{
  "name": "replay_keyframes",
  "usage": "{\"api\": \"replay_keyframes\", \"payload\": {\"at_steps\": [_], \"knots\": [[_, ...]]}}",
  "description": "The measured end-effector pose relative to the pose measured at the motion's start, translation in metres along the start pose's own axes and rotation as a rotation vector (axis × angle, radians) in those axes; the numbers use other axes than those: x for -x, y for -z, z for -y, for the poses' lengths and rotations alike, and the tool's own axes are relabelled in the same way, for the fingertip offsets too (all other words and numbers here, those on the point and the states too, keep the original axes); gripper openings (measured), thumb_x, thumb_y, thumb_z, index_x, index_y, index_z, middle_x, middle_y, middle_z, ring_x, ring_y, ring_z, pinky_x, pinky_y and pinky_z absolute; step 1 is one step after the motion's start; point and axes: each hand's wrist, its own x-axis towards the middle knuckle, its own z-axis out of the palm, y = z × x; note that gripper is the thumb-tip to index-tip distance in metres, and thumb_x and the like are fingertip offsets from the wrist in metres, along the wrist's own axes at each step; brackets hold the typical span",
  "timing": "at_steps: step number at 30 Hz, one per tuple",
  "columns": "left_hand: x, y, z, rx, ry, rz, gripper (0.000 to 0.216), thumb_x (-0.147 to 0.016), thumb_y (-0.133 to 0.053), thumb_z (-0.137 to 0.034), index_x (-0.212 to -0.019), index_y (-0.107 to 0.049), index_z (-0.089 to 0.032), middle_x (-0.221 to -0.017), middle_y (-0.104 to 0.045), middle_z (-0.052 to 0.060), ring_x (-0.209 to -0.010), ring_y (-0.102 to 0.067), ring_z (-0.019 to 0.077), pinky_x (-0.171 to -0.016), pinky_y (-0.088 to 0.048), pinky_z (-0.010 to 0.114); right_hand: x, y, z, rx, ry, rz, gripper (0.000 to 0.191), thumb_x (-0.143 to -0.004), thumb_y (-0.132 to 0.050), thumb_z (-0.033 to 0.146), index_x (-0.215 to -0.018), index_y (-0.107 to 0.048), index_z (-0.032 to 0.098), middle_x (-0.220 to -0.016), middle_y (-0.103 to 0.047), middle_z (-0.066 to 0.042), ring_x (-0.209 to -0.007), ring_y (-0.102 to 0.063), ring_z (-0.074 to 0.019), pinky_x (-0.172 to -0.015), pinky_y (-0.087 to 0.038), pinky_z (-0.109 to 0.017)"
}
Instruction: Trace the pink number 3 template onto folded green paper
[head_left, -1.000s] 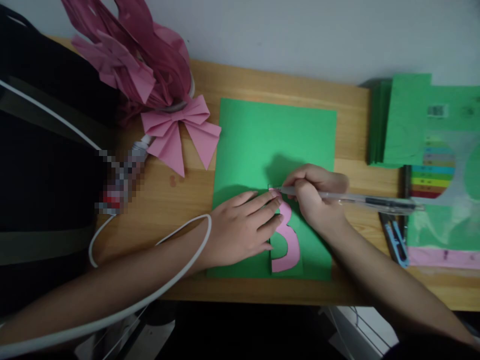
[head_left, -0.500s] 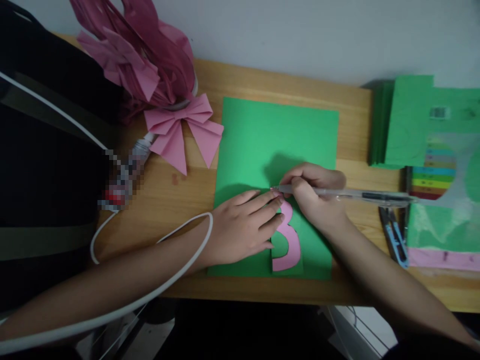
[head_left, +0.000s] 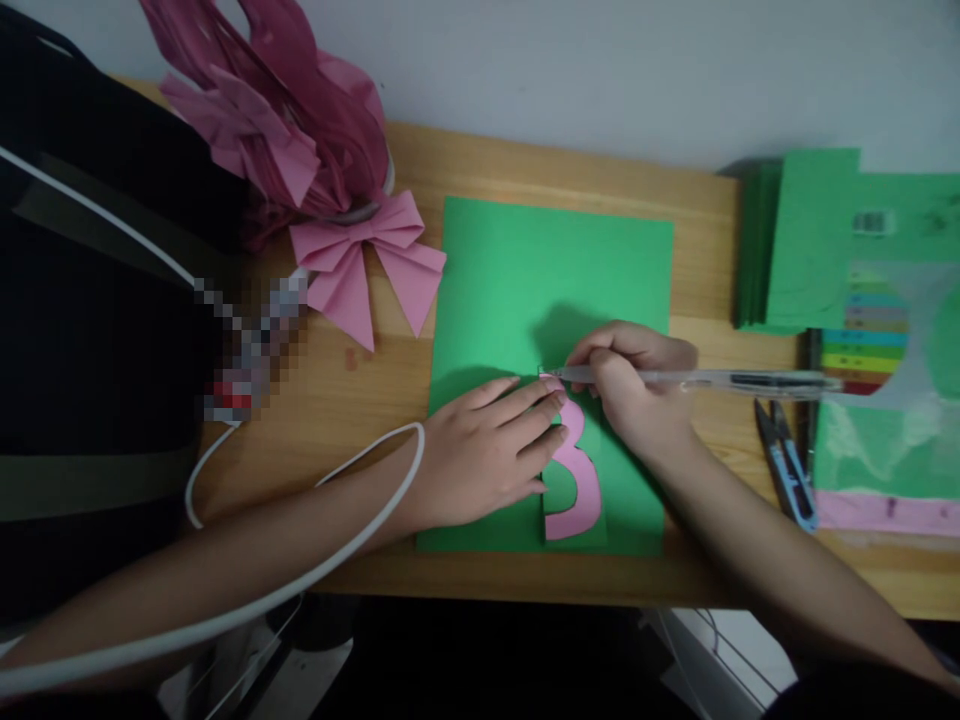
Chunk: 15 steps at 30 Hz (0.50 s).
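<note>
A pink paper cut-out (head_left: 589,490) with a curved, 3-like outline lies over a smaller green piece on the large green sheet (head_left: 555,270). My left hand (head_left: 487,455) rests flat with its fingers apart, the fingertips pressing on the cut-out's upper left part and hiding some of it. In my right hand (head_left: 637,380) is a clear-barrelled pen (head_left: 720,380), gripped near its tip and lying almost level. Its point touches or nearly touches the green sheet at the cut-out's top edge, where a short dark line shows.
Blue-handled thread snips (head_left: 791,475) lie at right, beside a plastic packet (head_left: 862,450) of coloured paper. Folded green paper (head_left: 814,240) stands behind. A pink paper bow (head_left: 367,250) and a pixelated tube (head_left: 262,350) are at left. A white cable (head_left: 375,535) crosses my left forearm.
The pen tip has shifted slightly left and up along the cut-out's top, and a short dark line now shows there. My left hand stays in place.
</note>
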Motion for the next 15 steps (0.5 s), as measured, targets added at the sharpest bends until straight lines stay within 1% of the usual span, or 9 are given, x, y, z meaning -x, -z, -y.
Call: {"api": "replay_keyframes", "payload": {"at_steps": [6, 11, 15], "knots": [[0.0, 0.0011, 0.0006, 0.021, -0.009, 0.011, 0.044, -0.087, -0.068, -0.042, -0.119, -0.062, -0.014, -0.134, -0.061, 0.012, -0.132, -0.05, 0.0273, -0.109, -0.039, 0.039, 0.0007, 0.0028, -0.0046, 0.006, -0.02, -0.021, 0.021, -0.069, -0.048, 0.015, -0.056, -0.062, 0.023, -0.048, -0.058, 0.001, -0.045, -0.05, -0.0138, -0.044, -0.037, -0.028], [-0.0004, 0.0006, 0.0004, 0.033, -0.005, 0.019, 0.043, -0.086, -0.069, -0.041, -0.119, -0.062, -0.014, -0.134, -0.061, 0.012, -0.132, -0.05, 0.0272, -0.108, -0.039, 0.039, 0.0003, 0.0019, 0.0, 0.05, 0.006, -0.011, 0.021, -0.069, -0.047, 0.017, -0.056, -0.062, 0.022, -0.047, -0.058, 0.002, -0.045, -0.05, -0.013, -0.044, -0.038, -0.026], [-0.0015, 0.0004, 0.0005, 0.001, -0.01, -0.009, 0.043, -0.085, -0.069, -0.043, -0.117, -0.063, -0.015, -0.131, -0.063, 0.01, -0.128, -0.053, 0.0266, -0.106, -0.041, 0.038, 0.0001, 0.0019, 0.003, 0.077, 0.039, 0.004, 0.021, -0.07, -0.047, 0.017, -0.055, -0.062, 0.022, -0.048, -0.059, 0.002, -0.044, -0.051, -0.0115, -0.044, -0.039, -0.025]]}}
